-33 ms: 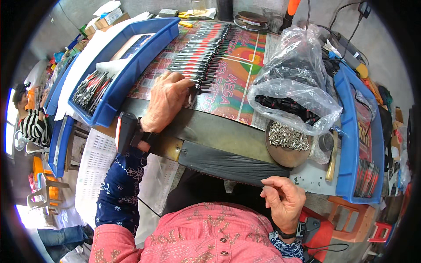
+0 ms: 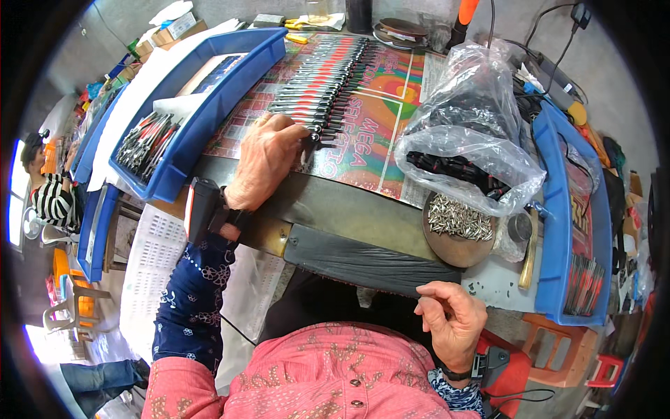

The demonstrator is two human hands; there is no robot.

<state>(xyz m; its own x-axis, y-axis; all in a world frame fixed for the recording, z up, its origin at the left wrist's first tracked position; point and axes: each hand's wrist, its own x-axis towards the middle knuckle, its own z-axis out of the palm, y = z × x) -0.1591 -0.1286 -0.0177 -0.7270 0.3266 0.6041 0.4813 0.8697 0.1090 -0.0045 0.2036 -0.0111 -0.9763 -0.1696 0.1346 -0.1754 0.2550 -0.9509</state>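
Observation:
A long row of red, black and silver pens (image 2: 322,80) lies side by side on a colourful printed sheet (image 2: 380,150). At the row's near end, my left hand (image 2: 269,157) has its fingers curled down around a pen, mostly hidden beneath them. Dark and silvery ends (image 2: 308,148) show by the fingertips. My right hand (image 2: 453,321) hovers near my lap, in front of the table edge. Its fingers are loosely bent, with a gap between forefinger and thumb, and I see nothing in it. A round dish (image 2: 453,255) near it holds small metal cone tips (image 2: 457,218).
On the left stands a blue tray (image 2: 202,133) holding pen parts. A clear plastic bag (image 2: 467,105) of black parts lies open at the right, beside another blue tray (image 2: 548,230) and a brass-coloured tool (image 2: 528,258). A person in stripes (image 2: 54,202) sits far left.

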